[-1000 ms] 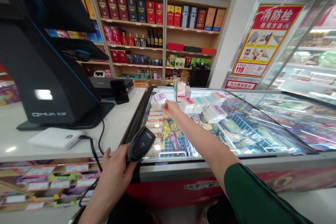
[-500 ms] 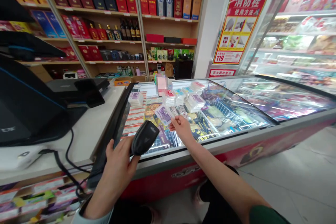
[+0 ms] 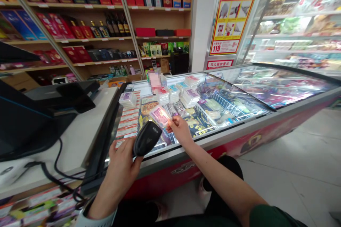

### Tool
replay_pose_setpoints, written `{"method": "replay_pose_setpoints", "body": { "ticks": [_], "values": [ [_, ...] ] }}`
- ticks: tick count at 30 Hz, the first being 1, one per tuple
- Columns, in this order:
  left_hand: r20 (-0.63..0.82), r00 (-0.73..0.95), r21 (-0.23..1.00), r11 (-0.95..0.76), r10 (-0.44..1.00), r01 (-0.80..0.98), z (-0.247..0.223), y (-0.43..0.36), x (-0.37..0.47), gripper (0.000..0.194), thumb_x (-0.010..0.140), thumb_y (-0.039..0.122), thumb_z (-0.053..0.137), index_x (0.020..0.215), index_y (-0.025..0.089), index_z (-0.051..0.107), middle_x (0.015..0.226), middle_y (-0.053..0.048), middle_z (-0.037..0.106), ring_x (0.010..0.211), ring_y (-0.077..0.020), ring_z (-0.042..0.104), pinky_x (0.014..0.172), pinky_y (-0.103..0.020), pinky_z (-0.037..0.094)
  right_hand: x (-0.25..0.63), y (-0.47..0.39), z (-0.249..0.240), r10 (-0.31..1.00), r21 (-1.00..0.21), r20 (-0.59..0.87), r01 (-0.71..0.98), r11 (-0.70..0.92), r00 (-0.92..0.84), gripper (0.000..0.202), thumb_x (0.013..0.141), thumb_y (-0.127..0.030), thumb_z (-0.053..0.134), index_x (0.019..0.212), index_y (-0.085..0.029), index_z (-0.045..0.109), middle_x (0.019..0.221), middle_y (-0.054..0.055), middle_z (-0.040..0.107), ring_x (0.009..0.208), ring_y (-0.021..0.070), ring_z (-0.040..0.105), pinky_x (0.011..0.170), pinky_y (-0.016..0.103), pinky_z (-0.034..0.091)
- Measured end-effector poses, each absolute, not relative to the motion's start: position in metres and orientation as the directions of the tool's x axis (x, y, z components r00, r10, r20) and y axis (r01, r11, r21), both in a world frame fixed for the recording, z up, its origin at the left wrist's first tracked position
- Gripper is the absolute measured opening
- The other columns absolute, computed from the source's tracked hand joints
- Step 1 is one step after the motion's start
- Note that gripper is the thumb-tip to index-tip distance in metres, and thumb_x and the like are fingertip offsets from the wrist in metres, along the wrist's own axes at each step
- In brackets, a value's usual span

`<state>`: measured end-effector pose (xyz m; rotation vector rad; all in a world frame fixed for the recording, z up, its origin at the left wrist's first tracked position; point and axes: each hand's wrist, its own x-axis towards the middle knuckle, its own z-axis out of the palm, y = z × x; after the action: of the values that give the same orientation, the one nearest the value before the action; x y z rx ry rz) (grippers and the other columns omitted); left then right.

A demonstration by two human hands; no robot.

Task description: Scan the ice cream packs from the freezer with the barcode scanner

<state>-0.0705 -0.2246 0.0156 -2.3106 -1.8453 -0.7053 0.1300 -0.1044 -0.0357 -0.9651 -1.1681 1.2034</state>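
- Since one second before, the right hand [image 3: 181,131] had gone from the far-left part of the freezer [image 3: 237,134] to a spot over its front-left part, bringing a flat pack [image 3: 159,114].
- Its thumb and fingertips were pinched shut on one edge of the flat pack. Some fingers were curled under, and I could not see them well.
- Held over the freezer's glass top, the flat pack showed its purple print, and a warm, reddish glow lay on it.
- It looked thin and light, and it stayed flat when held by one side, so it was likely a bit stiff. Its shiny face might have been slippery. An edge or corner was the best place to hold, because that left the print bare.
- The left hand [image 3: 121,170] was wrapped round a black scanner [image 3: 147,138], over the freezer's front-left corner. Not all of its fingers showed.
- The scanner looked hard and heavier than the flat pack, and its handle was a good place to grip. Its head was just beside the flat pack, but I could not tell if they touched.
- On the freezer's far-left part sat a white stack with purple tops [image 3: 128,100]. More stacks [image 3: 190,97] stood toward its back, nearer the middle.
- Left of the freezer was a pale counter [image 3: 101,113]. Behind it rose wooden shelves [image 3: 165,8] full of boxes and bottles.
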Motion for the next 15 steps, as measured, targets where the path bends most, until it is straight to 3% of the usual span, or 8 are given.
{"method": "replay_pose_setpoints", "body": {
  "ticks": [8,15],
  "values": [
    [0.377,0.140,0.222,-0.236,0.916,0.946,0.014,-0.224,-0.069,0.029,0.086,0.027,0.042,0.112,0.016,0.052,0.110,-0.013,0.066,0.113,-0.0299,0.059,0.110,-0.054,0.022,0.130,-0.105,-0.035,0.993,-0.972,0.115,-0.211,0.107,-0.026,0.032,0.076,-0.047,0.070,0.081,-0.019,0.056,0.060,-0.003,0.065,0.052,0.0150,0.066,0.049,0.025,0.056],
    [0.399,0.138,0.233,-0.245,0.906,0.941,0.009,-0.224,-0.073,0.032,0.086,0.028,0.043,0.115,0.017,0.051,0.115,-0.012,0.066,0.114,-0.0296,0.059,0.110,-0.055,0.021,0.143,-0.089,-0.027,0.983,-0.920,-0.179,-0.361,-0.150,0.047,0.023,0.087,-0.028,0.065,0.071,-0.016,0.054,0.055,0.000,0.064,0.046,0.0127,0.064,0.045,0.021,0.054]
  ]
}}
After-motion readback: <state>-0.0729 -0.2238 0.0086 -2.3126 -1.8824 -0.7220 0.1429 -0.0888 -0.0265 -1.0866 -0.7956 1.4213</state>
